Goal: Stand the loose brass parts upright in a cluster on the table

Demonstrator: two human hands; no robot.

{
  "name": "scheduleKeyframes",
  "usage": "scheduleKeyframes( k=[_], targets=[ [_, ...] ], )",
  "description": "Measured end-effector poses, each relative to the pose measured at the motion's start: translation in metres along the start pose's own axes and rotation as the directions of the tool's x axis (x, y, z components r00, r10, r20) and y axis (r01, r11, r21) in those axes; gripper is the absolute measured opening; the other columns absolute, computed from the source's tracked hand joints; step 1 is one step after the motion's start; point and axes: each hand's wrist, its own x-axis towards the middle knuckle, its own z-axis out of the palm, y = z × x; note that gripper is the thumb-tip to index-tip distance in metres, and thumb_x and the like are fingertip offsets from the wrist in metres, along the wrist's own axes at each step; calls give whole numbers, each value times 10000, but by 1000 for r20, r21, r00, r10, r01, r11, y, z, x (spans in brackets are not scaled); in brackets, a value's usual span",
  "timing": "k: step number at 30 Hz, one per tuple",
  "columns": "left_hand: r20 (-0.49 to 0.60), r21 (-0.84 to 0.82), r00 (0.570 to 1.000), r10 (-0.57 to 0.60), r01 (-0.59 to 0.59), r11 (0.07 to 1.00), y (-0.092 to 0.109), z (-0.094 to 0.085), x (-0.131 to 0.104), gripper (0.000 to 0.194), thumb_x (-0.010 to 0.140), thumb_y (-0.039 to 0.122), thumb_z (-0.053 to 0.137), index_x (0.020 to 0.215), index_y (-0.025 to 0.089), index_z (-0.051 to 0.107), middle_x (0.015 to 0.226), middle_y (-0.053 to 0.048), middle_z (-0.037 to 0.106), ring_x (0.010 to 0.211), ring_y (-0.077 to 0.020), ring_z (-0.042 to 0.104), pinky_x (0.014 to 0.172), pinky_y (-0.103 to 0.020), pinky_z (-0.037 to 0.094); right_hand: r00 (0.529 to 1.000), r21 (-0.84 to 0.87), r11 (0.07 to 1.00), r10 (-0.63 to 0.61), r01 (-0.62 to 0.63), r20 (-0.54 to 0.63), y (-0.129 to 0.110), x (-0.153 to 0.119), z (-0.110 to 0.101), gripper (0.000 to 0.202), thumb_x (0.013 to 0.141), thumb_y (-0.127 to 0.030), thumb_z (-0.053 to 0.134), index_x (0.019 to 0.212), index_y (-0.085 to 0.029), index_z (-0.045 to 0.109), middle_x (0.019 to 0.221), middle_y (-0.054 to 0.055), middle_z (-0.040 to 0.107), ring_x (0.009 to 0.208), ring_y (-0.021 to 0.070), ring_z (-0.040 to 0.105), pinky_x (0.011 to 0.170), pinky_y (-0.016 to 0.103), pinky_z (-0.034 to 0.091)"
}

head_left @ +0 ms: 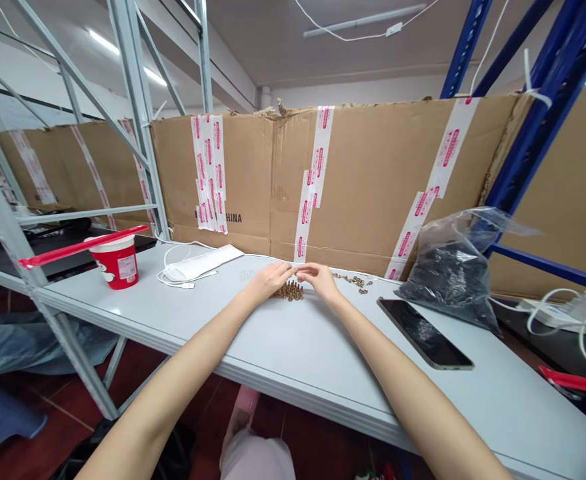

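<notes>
My left hand (271, 277) and my right hand (319, 280) meet fingertip to fingertip over the middle of the table. The fingers of both are closed in a pinch, and whatever is between them is too small to make out. Just under them stands a tight cluster of small upright brass-coloured parts (291, 291), partly covered by my left hand. To the right of my right hand lie loose small brass-coloured pieces (357, 282). Tiny clear pieces (247, 274) are spread out left of my left hand.
A black phone (425, 332) and a clear bag of black material (450, 273) are at the right. On the left are a red cup (116, 262) and a white device with a cable (200, 264). Taped cardboard (373, 180) walls the grey table's (283, 347) back.
</notes>
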Motion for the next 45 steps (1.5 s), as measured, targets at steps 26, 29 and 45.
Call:
scheduleKeyframes(
  k=[26, 29, 45],
  targets=[
    [-67, -35, 897, -436, 435, 900, -36, -6, -16, 326, 927, 283, 253, 863, 166, 550, 855, -67, 523, 840, -184, 456, 772, -301, 372, 841, -749, 518, 98, 413, 532, -32, -25, 14, 83, 668, -290, 655, 717, -240, 698, 693, -8, 662, 645, 123, 551, 601, 224, 309],
    [-68, -40, 902, -426, 425, 904, -35, -8, -16, 331, 927, 288, 246, 877, 164, 549, 861, -68, 528, 842, -183, 459, 773, -300, 370, 834, -699, 589, 75, 406, 547, -31, -25, 14, 97, 676, -275, 626, 725, -223, 693, 675, -12, 646, 612, 110, 529, 576, 218, 309],
    [-120, 156, 982, 148, -128, 979, -9, -5, 0, 227, 918, 174, 301, 981, 147, 517, 819, -49, 566, 723, -134, 489, 661, -258, 361, 978, -190, 980, -20, 61, 209, -35, -13, 0, 273, 675, -388, 623, 778, -138, 664, 801, 53, 655, 739, 144, 528, 746, 291, 388]
  ],
)
